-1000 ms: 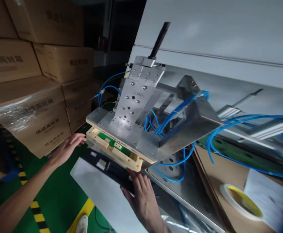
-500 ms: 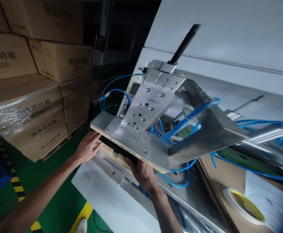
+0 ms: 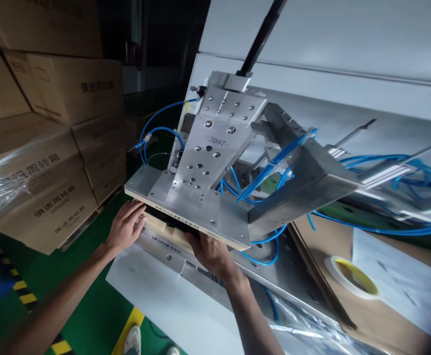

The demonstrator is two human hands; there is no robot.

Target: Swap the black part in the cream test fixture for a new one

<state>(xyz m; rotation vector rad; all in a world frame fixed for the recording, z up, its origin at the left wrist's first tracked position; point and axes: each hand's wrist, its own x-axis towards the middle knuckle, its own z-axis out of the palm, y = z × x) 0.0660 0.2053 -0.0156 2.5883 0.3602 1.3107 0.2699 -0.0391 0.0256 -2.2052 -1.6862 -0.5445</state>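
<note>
Left hand (image 3: 124, 228), fingers slightly parted, and right hand (image 3: 212, 254), fingers partly hidden, flank the black part (image 3: 160, 214) beneath the metal plate (image 3: 197, 204), likely steadying it, though I cannot tell either grip.

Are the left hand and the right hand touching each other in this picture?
Apart: the head view shows part of the cream block in the gap between the left hand and the right hand.

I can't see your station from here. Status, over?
Left hand at cream fixture, left end; right hand partly under metal plate. Black part mostly hidden between fixture and plate. Plate overhangs right fingers.
</note>
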